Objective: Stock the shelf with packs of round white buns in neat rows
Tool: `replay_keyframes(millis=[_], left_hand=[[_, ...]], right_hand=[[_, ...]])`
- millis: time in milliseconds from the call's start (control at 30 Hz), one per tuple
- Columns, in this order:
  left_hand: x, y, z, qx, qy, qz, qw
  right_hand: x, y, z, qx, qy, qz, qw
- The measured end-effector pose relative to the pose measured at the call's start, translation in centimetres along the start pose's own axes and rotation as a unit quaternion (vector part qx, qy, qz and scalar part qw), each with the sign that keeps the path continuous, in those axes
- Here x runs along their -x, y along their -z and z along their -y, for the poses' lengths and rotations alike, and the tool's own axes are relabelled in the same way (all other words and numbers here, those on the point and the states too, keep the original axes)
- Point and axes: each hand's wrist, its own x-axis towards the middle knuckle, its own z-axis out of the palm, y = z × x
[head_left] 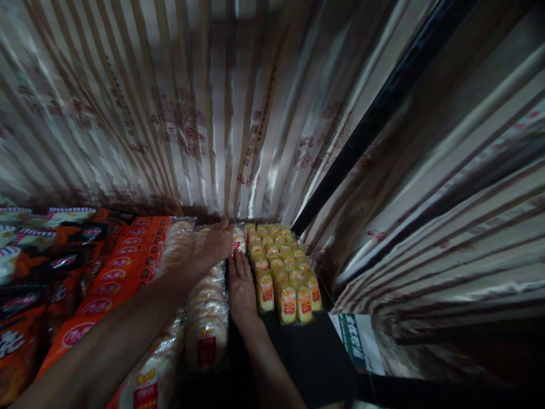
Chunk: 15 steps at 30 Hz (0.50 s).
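Near the back of the display, my left hand (pixel 219 242) reaches over a row of round, clear-wrapped pastries (pixel 206 335), its fingers extended by a wrapped packet (pixel 239 240) with a red label. Just below that packet, my right hand (pixel 242 287) lies flat with its fingers stretched forward, between the round pastries and rows of small yellow wrapped cakes (pixel 288 304). Its fingertips are at the packet's near side; whether they touch it is hard to tell. Neither hand's fingers are wrapped round anything.
Orange packets (pixel 108 288) stand in a row to the left, with darker snack bags (pixel 25 335) beyond them. Printed pleated sheeting (pixel 179 113) hangs behind, crossed by a dark pole (pixel 366 130). A green and white bag (pixel 356 339) lies at the right.
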Motion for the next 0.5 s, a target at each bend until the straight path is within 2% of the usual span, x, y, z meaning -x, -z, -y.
replay_keyframes(millis=[233, 500], left_hand=[[0.3, 1.3, -0.5, 0.015, 0.008, 0.006, 1.000], [0.2, 0.8, 0.2, 0.030, 0.001, -0.013, 0.999]], right_hand=[[-0.2, 0.8, 0.3, 0.002, 0.003, 0.022, 1.000], [-0.2, 0.7, 0.2, -0.054, 0.002, -0.025, 0.998]])
